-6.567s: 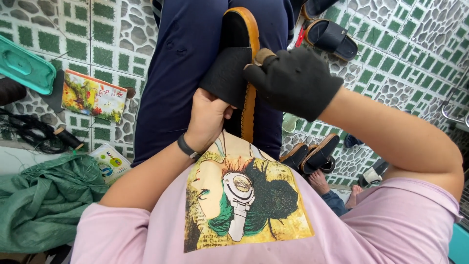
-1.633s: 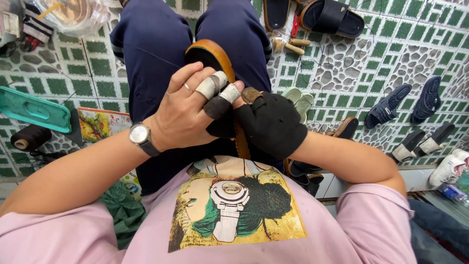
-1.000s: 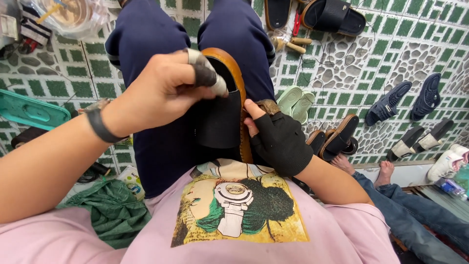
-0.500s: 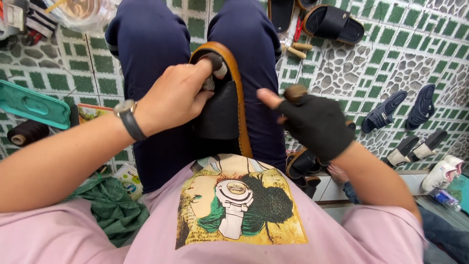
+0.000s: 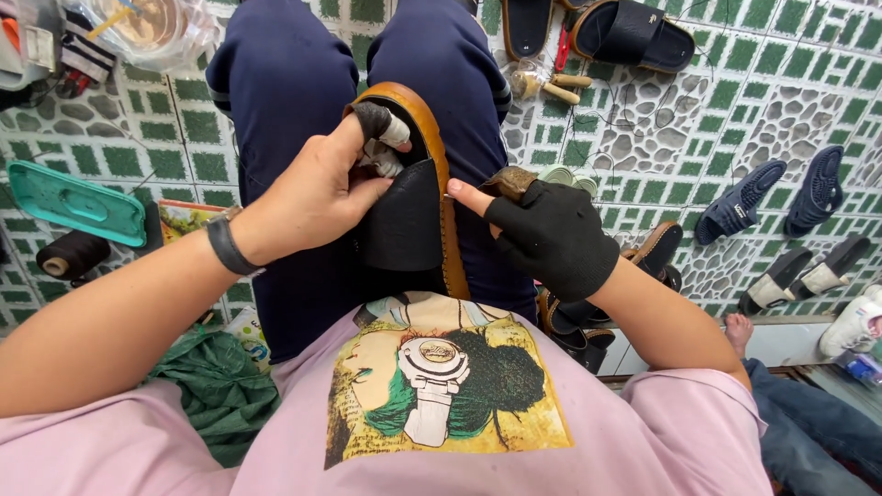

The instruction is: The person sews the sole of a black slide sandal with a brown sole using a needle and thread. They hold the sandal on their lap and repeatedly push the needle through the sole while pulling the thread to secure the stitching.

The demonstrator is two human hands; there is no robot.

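Observation:
A black shoe [image 5: 409, 225] with a tan sole edge rests between my knees in dark blue trousers. My left hand [image 5: 317, 188], wearing a dark wrist strap and taped fingertips, grips the shoe's upper near the opening. My right hand [image 5: 542, 234] wears a black fingerless glove with a brown leather patch by the thumb. Its fingers are apart and one fingertip touches the tan sole edge at the right side of the shoe.
A teal plastic tray [image 5: 73, 202] and a dark thread spool [image 5: 69, 255] lie at the left. Green cloth [image 5: 216, 390] sits by my left elbow. Sandals [image 5: 634, 32] and several shoes [image 5: 735, 211] are scattered on the green tiled floor. Another person's bare foot [image 5: 738, 329] shows at lower right.
My gloved right hand swung out to the right, away from the shoe, then came back and now touches its sole edge. My left hand stays on the shoe's upper.

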